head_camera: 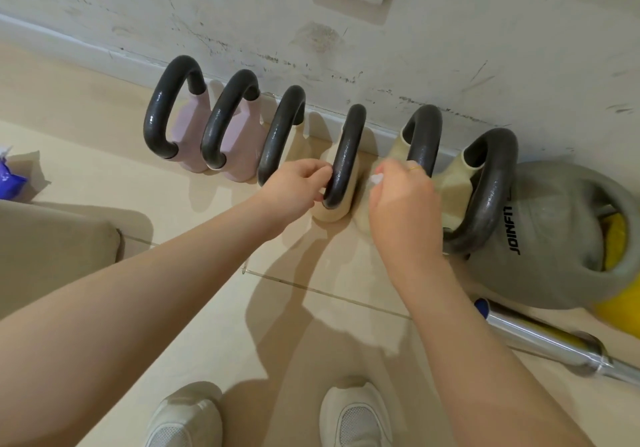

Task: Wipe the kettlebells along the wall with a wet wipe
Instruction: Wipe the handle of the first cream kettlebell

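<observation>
The left hand point(298, 187) curls its fingers round the dark handle point(346, 155) of the fourth kettlebell point(334, 212), a cream one in the row at the wall point(485, 48). The right hand point(403, 200) pinches a white wipe point(376, 179) just beside that handle, over the fifth kettlebell point(396, 148). Two pink kettlebells point(194, 135) stand leftmost; a grey kettlebell point(554, 235) and a steel bar point(540, 339) lie right.
</observation>
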The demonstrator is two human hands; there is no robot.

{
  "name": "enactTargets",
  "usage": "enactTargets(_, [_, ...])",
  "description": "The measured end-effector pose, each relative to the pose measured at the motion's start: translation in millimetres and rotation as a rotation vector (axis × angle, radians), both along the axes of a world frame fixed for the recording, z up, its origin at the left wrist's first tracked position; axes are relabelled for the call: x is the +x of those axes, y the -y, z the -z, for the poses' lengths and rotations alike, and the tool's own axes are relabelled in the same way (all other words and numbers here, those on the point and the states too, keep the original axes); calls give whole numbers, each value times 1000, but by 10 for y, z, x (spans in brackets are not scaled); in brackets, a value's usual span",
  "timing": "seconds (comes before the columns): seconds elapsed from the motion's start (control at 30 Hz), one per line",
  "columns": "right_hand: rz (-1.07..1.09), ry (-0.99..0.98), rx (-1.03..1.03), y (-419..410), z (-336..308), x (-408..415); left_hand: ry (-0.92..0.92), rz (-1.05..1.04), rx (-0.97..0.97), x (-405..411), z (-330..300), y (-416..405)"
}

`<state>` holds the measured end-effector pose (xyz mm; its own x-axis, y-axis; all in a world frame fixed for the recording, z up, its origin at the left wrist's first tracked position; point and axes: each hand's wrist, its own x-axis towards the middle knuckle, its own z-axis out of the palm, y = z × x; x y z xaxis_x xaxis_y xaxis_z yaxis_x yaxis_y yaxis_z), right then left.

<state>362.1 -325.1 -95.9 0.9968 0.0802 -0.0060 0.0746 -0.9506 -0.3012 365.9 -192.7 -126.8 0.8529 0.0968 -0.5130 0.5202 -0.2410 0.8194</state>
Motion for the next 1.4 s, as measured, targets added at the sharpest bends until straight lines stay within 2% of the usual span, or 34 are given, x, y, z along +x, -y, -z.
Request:
enactTargets(0.07, [69, -14, 2, -21, -94, 131, -1, 41, 15, 12, 14, -10])
enactTargets(0.17, [137, -171, 115, -146, -77, 244, 9, 70, 68, 42, 39, -4])
enactTargets(0.23, [188, -255, 316, -227, 54, 217, 23, 78, 80, 53, 77, -11])
enactTargets(0.33, [344, -319, 751, -274, 321, 145, 37, 54, -2, 60, 107, -36])
enactTargets(0.47, [550, -534, 1260, -311, 452, 12, 37, 29, -56, 81, 121, -54])
enactTargets(0.57, [718, -609, 1456, -305, 486, 14, 29, 0, -77, 90, 127, -55])
enactTargets(0.67, [777, -602, 1608, -353, 526, 74, 23, -5, -55, 95, 134, -54])
enactTargets(0.73, [768, -551, 1591, -393, 554, 26, 22, -7, -51, 97, 142, -51])
enactTargets(0.97, [647, -416, 1199, -489, 678, -137, -4, 1, -79, 87, 155, -81])
enactTargets(1.1, [664, -376, 1292, -508, 559, -138, -9, -1, -89, 93, 126, -88])
enactTargets(1.23, [439, -363, 1205, -496, 592, -304, -16, -11, -104, 80, 144, -101])
enactTargets(1.33, [178, -243, 996, -524, 678, -400, -62, -69, -129, 71, 114, -100])
enactTargets(1.4, [18, -113, 755, -467, 791, -424, -163, -142, -224, 76, 63, -133])
